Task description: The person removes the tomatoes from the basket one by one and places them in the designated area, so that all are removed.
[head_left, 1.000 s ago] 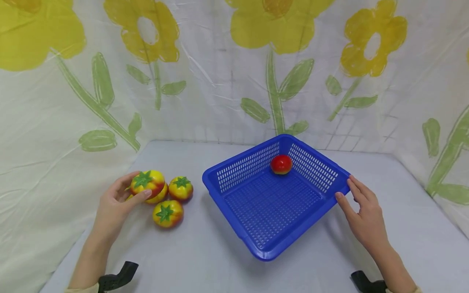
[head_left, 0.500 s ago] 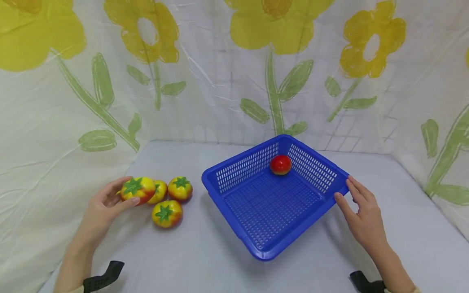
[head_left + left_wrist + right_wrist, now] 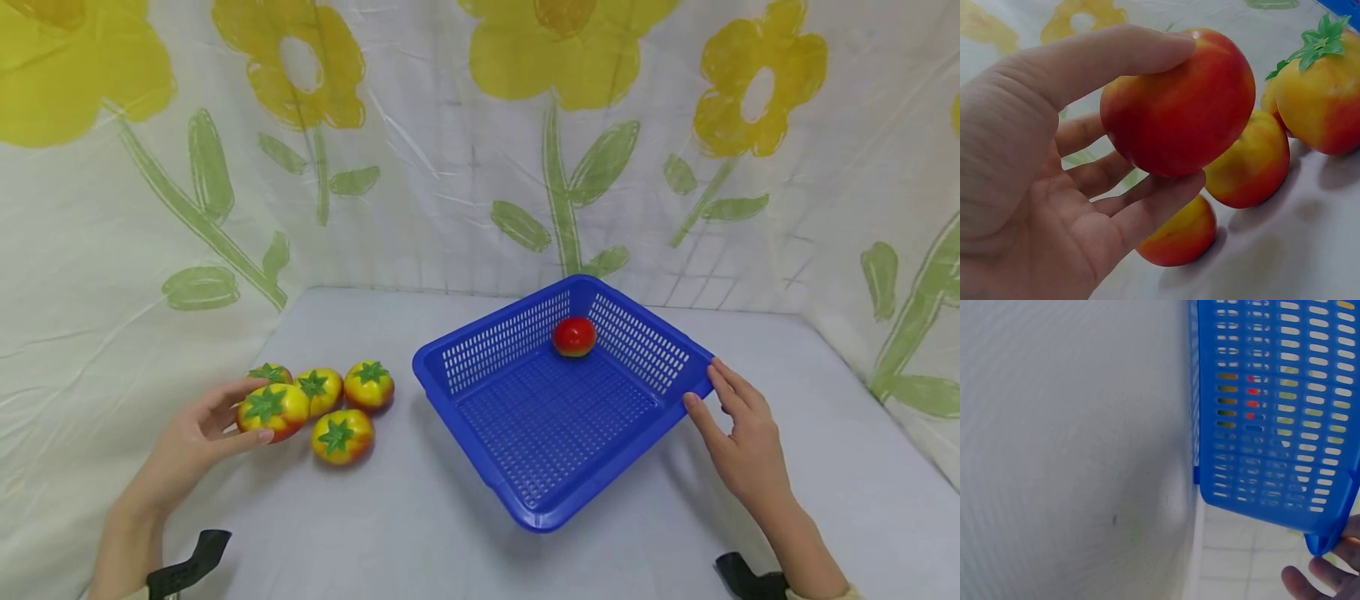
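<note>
My left hand [image 3: 191,442] holds a yellow-and-red toy tomato [image 3: 276,408] with a green star-shaped top. In the left wrist view its thumb presses one side of the tomato [image 3: 1179,106] while the fingers support the other. Close by are several similar tomatoes: one [image 3: 270,372] partly hidden behind the held one, one [image 3: 321,390] beside it, and others to the right. My right hand [image 3: 750,450] grips the right corner of a blue plastic basket [image 3: 487,475] between thumb and fingers. Inside the basket, a red tomato [image 3: 575,337] lies at the far corner.
A pale table [image 3: 405,533] carries everything. Behind it hangs a white sheet [image 3: 435,192] printed with yellow flowers. Two loose tomatoes, one farther back [image 3: 369,386] and one nearer [image 3: 342,437], sit between the left hand and the basket.
My left hand has moved left and toward me with its tomato, uncovering the tomatoes behind. My right hand and the basket have stayed in place.
</note>
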Demonstrator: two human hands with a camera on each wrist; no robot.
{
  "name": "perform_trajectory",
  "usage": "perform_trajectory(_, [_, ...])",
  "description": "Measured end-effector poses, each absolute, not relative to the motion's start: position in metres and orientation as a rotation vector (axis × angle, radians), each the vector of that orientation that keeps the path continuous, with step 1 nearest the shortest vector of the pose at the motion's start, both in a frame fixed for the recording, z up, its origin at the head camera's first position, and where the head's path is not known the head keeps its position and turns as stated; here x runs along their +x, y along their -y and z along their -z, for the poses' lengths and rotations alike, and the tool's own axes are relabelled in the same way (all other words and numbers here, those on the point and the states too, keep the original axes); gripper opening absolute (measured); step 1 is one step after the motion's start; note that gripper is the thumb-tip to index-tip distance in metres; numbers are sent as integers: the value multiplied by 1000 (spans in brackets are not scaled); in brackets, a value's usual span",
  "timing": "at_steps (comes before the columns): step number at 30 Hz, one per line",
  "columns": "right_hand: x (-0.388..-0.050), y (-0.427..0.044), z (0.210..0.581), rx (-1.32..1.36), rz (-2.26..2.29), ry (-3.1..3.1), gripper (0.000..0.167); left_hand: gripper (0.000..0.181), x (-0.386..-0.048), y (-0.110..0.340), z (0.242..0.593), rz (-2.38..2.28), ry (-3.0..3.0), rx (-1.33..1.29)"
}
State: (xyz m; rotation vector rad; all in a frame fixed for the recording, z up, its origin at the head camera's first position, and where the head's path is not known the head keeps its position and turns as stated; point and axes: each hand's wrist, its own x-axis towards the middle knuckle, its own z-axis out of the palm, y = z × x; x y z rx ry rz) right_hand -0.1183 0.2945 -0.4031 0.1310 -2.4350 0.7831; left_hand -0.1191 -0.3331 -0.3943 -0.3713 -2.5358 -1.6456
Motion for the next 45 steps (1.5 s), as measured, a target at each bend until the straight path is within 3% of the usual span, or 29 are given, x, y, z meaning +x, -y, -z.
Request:
perform_trajectory(23, [-118,-295,404,135,-779,2434,59,71,-120,343,400,1474,2903,-143])
perform_trajectory(45, [-117,-293,401,137,-798,2438,59,74,-125,338,408,1474,2923,-143])
